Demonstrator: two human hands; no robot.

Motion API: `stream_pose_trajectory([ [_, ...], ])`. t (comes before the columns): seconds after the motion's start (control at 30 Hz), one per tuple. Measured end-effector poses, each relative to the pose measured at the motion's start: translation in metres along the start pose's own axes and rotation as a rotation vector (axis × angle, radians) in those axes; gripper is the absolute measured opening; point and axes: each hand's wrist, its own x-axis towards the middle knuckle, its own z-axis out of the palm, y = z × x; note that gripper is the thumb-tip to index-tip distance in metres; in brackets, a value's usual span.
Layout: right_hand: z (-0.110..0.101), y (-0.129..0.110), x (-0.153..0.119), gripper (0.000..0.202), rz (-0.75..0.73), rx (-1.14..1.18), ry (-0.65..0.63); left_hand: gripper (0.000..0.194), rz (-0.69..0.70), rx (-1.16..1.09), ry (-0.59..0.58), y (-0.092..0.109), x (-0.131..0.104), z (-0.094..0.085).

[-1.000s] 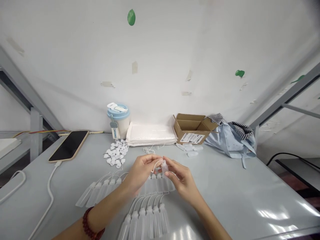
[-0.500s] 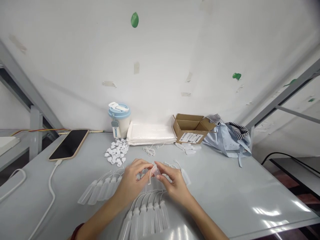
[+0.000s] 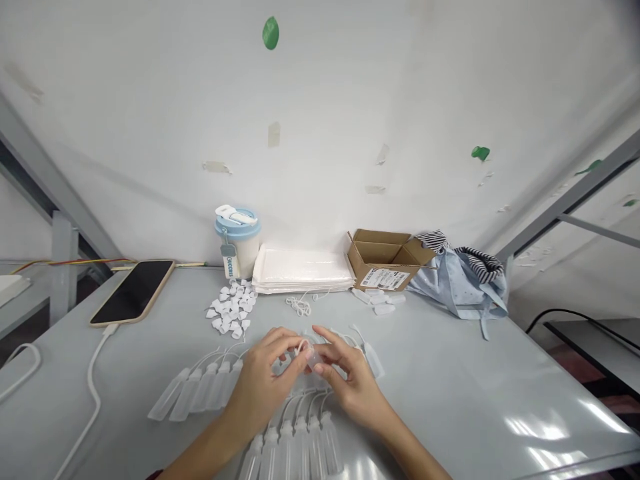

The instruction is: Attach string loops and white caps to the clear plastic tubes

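Note:
My left hand (image 3: 265, 373) pinches the neck end of a small translucent plastic bottle, where a white cord (image 3: 301, 345) loops up by its fingertips. The body of this bottle (image 3: 315, 360) is held between the thumb and fingers of my right hand (image 3: 353, 380), whose index finger is raised. Both hands meet just above the table; the cap end is largely covered. Beneath my wrists lies a row of similar bottles (image 3: 300, 445) with white caps and cords. Another group of corded bottles (image 3: 200, 392) lies left of my left hand, and one bottle (image 3: 373, 360) lies beyond my right hand.
A pile of small white caps (image 3: 231, 308) and a bundle of white cord (image 3: 299, 306) lie farther back. Behind them stand a lidded cup (image 3: 245, 257), stacked white packets (image 3: 303, 270), an open cardboard box (image 3: 385, 263) and a blue cloth bag (image 3: 453, 280). At left is a charging phone (image 3: 134, 291).
The cord that hung down in front of my left fingertips now curls up at the bottle's neck. My right index finger has lifted off. The view has shifted slightly.

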Motion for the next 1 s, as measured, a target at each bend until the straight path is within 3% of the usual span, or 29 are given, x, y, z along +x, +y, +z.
stream_pose_trajectory([
  [0.2, 0.002, -0.003, 0.003, 0.042, 0.141, 0.355, -0.025, 0.014, -0.142, -0.159, -0.085, -0.001, 0.002, -0.003],
  [0.33, 0.004, -0.006, 0.006, 0.032, 0.170, 0.428, -0.039, 0.016, -0.190, -0.174, -0.088, -0.002, 0.004, -0.002],
  [0.4, 0.006, -0.004, 0.005, 0.030, 0.163, 0.379, -0.028, 0.017, -0.216, -0.176, -0.076, -0.002, 0.004, -0.001],
  [0.57, 0.011, 0.006, 0.001, 0.036, 0.069, -0.007, 0.073, 0.017, -0.219, -0.143, -0.015, -0.003, 0.002, 0.002],
  [0.67, 0.012, 0.004, 0.001, 0.027, 0.079, 0.086, 0.051, 0.011, -0.071, -0.041, 0.053, -0.005, -0.001, 0.003],
  [0.83, 0.006, -0.009, 0.006, 0.024, 0.182, 0.406, -0.004, 0.003, 0.337, 0.134, 0.198, -0.008, -0.003, 0.005],
  [1.0, -0.001, -0.017, 0.008, 0.030, 0.199, 0.514, -0.060, 0.029, 0.652, 0.325, 0.076, -0.010, -0.004, 0.005],
])
